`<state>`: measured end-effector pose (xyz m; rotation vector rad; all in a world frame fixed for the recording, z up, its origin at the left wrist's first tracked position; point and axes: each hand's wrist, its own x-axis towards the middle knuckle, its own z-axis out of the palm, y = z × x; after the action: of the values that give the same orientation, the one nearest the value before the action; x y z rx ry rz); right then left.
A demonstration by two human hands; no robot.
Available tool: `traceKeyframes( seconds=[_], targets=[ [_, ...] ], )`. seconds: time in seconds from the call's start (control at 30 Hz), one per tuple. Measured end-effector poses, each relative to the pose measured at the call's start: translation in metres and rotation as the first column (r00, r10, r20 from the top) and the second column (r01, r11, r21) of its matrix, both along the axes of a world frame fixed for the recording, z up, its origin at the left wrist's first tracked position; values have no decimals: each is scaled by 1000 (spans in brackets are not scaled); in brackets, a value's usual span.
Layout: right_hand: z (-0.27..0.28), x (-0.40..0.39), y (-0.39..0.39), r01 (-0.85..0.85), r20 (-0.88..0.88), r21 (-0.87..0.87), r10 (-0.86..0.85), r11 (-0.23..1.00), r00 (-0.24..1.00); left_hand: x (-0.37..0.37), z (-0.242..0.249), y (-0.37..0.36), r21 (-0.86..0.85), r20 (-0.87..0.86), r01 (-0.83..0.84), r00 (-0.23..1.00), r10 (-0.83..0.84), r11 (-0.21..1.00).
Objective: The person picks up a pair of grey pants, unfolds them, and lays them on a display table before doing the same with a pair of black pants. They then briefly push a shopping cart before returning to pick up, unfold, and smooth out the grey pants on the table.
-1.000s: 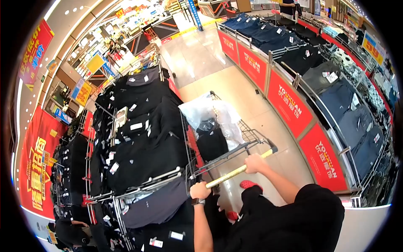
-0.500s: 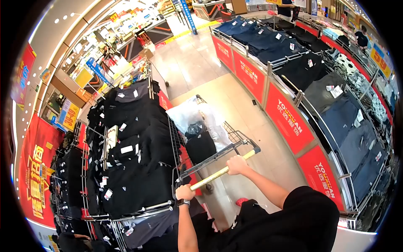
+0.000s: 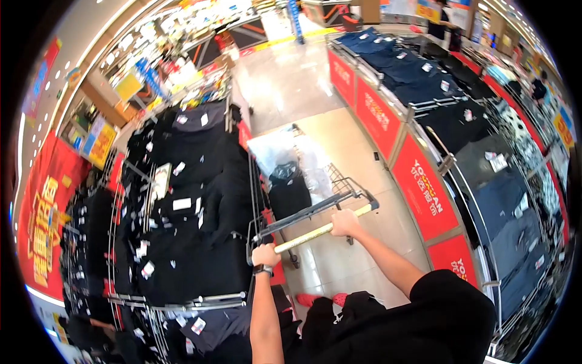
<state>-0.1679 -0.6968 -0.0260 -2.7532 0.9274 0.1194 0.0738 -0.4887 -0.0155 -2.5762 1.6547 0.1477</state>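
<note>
Both hands are clamped on the yellow handle bar (image 3: 321,229) of a wire shopping cart (image 3: 303,194). The left hand (image 3: 265,255) grips the near-left end of the bar; the right hand (image 3: 345,222) grips nearer the far-right end. The hands sit well apart, a spacing that likely gives leverage for steering. A wristwatch (image 3: 262,270) sits on the left wrist.

The cart stands in the aisle directly ahead of the person, on the tiled floor (image 3: 339,151). Its left side runs just beside the left display bin (image 3: 182,200), which is piled with folded dark garments bearing white tags. Whether cart and bin touch cannot be determined.

Cart contents:
- clear plastic bags (image 3: 285,151), bunched toward the far end of the basket;
- a dark folded garment (image 3: 290,195), lying in the near part of the basket, below the bags.

To the right of the aisle, a row of right display bins (image 3: 485,158) with red front panels (image 3: 424,188) holds folded blue and dark garments. The open floor between the two rows forms the lane in which the cart stands.

A red banner (image 3: 45,206) hangs at the far left. A red shoe (image 3: 306,299) shows on the floor near the person's dark clothing.
</note>
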Motion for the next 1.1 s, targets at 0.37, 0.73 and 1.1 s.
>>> traceKeyframes(
  seconds=[0.37,0.73,1.1],
  targets=[
    [-5,46,-40,10,47,-132,-4,991,999,50,-8,-42,-127,-92,9,996,-21,992],
    [17,105,-88,10,-91,-125,-22,992,996,99,-8,-87,-201,-183,-19,983,-19,979],
    [-23,123,-143,-100,60,-340,128,935,990,87,44,96,-769,-451,-550,828,332,326]
  ],
)
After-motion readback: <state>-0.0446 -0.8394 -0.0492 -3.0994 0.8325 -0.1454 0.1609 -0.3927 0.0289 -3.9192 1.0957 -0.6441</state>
